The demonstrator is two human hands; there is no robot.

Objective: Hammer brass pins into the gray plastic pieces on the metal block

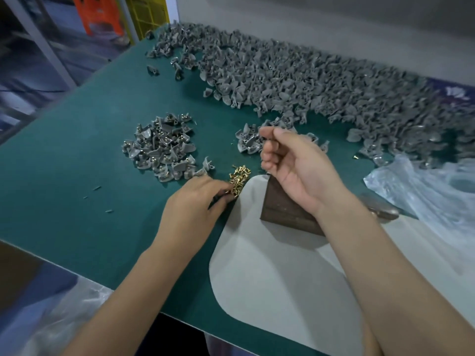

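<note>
brass pins (237,179): small loose heap on the green mat (77,201), just left of the dark metal block (280,209). tiny, light, slick, will roll; pinch one by the shank, head up. left hand (195,209) has fingertips curled down into the near edge of the heap; cannot tell if a pin is pinched yet. right hand (295,165) hovers over the block, fingers loosely curled, maybe nipping something small at the tips, cannot tell. block sits on a pale grey pad (257,265), looks heavy, stable anvil. gray plastic pieces: stiff, light, odd-shaped. small pile with brass showing (162,147) to the left, looks done; big unpinned spread (321,86) along the back. no bins; clear plastic bag (424,186) on the right, contents unclear. metal tool (380,209), likely the hammer, lies beside the right wrist.
</note>
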